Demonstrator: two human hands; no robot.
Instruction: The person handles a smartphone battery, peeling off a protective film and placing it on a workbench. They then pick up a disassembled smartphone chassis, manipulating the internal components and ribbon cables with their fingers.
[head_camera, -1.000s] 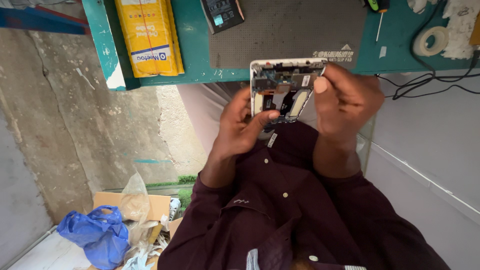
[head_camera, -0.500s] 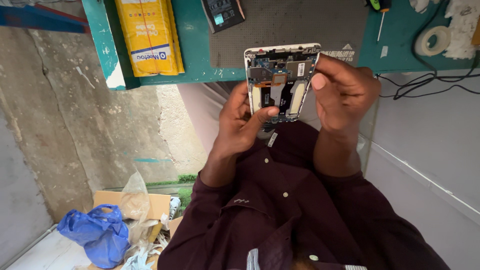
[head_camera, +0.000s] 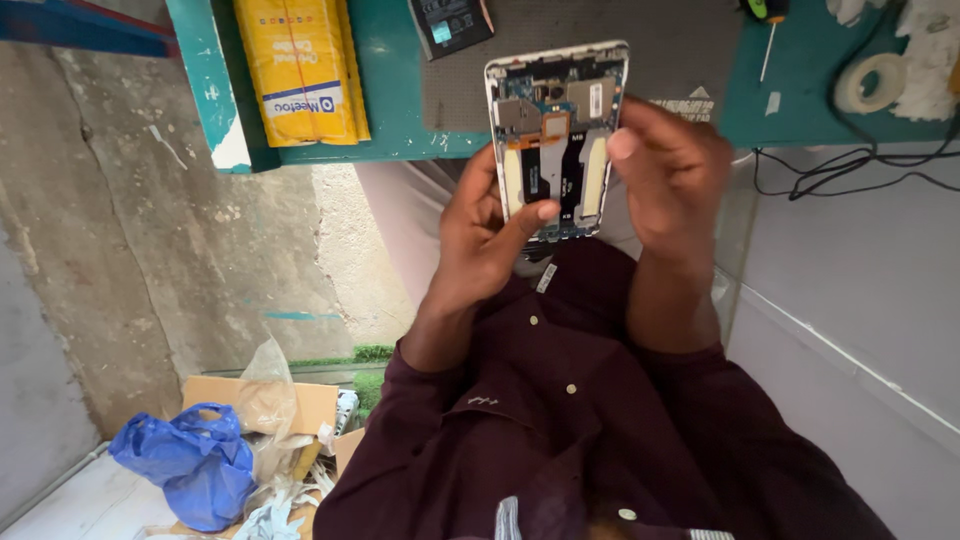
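Note:
I hold an opened white-framed phone (head_camera: 555, 130) with its back cover off, so the circuit board, orange flex cable and empty battery bay show. It is upright in front of the green table's edge (head_camera: 400, 150). My left hand (head_camera: 480, 245) grips its lower left side, with the thumb lying across the bottom part. On the phone's right edge is my right hand (head_camera: 672, 175), fingers curled behind it and the thumb near the frame. Dark maroon sleeves cover both my arms.
On the table lie a yellow package (head_camera: 300, 70), a black battery (head_camera: 450, 22), a grey mat (head_camera: 680, 50), a screwdriver (head_camera: 765, 35), a roll of tape (head_camera: 865, 82) and black cables (head_camera: 850, 170). A blue plastic bag (head_camera: 190, 460) and a cardboard box (head_camera: 300, 400) sit on the floor at the left.
Both hands have lifted the phone further out, over the table's edge. The grip looks the same.

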